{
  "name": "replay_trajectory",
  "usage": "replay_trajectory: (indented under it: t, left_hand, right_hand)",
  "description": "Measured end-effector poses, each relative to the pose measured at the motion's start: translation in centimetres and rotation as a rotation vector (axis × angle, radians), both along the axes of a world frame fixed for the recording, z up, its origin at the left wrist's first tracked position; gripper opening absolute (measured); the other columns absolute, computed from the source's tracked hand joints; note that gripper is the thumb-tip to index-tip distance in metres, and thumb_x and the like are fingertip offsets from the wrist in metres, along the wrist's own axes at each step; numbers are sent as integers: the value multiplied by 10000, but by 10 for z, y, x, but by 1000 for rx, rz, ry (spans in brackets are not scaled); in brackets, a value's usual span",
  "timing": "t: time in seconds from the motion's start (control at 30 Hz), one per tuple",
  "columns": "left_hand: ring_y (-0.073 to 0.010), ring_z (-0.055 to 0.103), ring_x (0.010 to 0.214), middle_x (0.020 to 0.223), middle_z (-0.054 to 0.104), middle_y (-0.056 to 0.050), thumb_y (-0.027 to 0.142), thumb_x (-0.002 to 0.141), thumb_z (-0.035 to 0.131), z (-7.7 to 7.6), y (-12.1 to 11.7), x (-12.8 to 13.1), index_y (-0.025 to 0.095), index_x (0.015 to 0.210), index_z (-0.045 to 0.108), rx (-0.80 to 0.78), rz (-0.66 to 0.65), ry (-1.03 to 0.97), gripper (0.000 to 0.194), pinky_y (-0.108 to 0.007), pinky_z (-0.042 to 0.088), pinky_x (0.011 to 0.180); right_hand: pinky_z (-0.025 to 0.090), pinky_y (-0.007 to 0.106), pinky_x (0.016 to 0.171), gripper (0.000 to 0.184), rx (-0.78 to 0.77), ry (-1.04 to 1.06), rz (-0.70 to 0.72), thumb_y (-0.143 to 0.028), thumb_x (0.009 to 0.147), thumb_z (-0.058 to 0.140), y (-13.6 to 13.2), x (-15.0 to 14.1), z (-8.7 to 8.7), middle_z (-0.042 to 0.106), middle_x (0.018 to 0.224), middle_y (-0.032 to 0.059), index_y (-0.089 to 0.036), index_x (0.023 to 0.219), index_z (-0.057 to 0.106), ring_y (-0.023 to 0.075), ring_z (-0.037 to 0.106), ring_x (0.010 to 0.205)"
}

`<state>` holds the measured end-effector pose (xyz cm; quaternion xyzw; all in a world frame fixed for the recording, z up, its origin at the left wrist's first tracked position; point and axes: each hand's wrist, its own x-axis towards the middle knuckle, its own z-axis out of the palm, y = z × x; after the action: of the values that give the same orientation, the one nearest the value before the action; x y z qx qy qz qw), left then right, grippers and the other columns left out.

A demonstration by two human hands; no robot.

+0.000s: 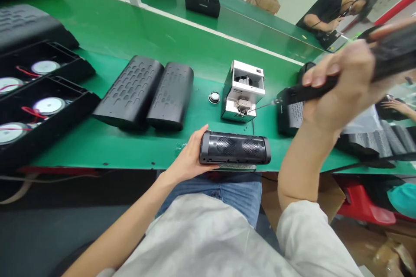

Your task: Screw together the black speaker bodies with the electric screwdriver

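Our left hand [188,156] cradling black cylindrical speaker [234,148] at edge of green bench [130,149]. Our right hand [344,84], raised at 2 o'clock, closed around black electric screwdriver [325,83]; thin steel bit [261,105] reaching white metal screw feeder [242,91] at speaker's 12 o'clock. Black perforated speaker shells [130,91] at 10 o'clock.

Legible text: none. We see small dark markings on the white casing of the screw feeder [242,91] and a patterned strip [237,167] just below the black cylindrical speaker [235,148]. Both are too small and blurred for us to read any letters, numbers or brand name on them.
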<state>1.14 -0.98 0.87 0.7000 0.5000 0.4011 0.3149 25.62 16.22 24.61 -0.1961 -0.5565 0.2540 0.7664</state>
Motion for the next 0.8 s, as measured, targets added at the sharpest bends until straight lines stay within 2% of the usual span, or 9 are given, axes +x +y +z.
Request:
replay_trajectory:
  t: [0.07,0.13,0.2,0.37,0.43,0.63,0.73,0.8]
  left_hand:
    - [-440,542,1674,1807,478,-189,384,861,1049,0,0,0,371,1891,126,1,0,-7,1383,-639,479,1405]
    - [-444,544,1672,1809,476,-191,386,854,1054,-1,0,0,370,1888,133,7,4,-7,1385,-639,478,1405]
    - [-448,545,1670,1809,472,-196,393,849,1058,-1,-1,0,368,1886,136,10,10,-5,1388,-638,483,1401]
    - [-448,550,1668,1807,468,-199,401,845,1061,-2,0,1,366,1884,142,4,16,0,1387,-628,496,1393]
    - [-448,546,1671,1810,467,-200,400,842,1062,-3,0,1,364,1886,135,11,13,5,1396,-625,497,1394]
    - [-457,548,1664,1808,465,-211,417,850,1060,-4,0,0,356,1895,111,32,10,10,1413,-644,507,1378]
    - [-460,534,1676,1816,459,-210,443,861,1053,-6,1,0,353,1897,125,29,10,1,1394,-640,500,1382]
    - [-462,514,1697,1833,441,-211,457,865,1048,-9,1,1,345,1897,139,30,14,-11,1381,-634,481,1397]
  right_hand:
    - [386,294,452,328,77,-76,-26,-357,1028,863,10,-18,-9,392,661,-104,-341,1158,562,122,432,474]
    - [386,356,454,461,37,-140,-34,-567,993,927,27,-31,-19,415,645,-111,-361,1122,536,144,404,471]
    - [378,385,462,534,15,-171,-38,-696,974,921,44,-37,-27,451,672,-111,-370,1107,521,148,396,475]
    - [360,410,447,670,-63,-239,43,-832,872,958,66,-37,-36,564,748,-119,-386,1089,508,129,374,480]
    - [345,414,442,732,-112,-237,56,-868,820,973,70,-35,-36,549,737,-127,-395,1093,484,131,354,493]
    - [350,390,445,685,-187,-265,28,-808,837,964,72,-27,-37,448,670,-136,-400,1077,469,130,341,489]
    - [306,364,424,622,-169,-200,18,-720,815,973,54,-25,-32,397,602,-150,-384,1058,509,131,318,460]
    - [274,342,410,461,-135,-127,20,-545,830,924,31,-22,-23,391,575,-149,-362,1047,561,127,313,444]
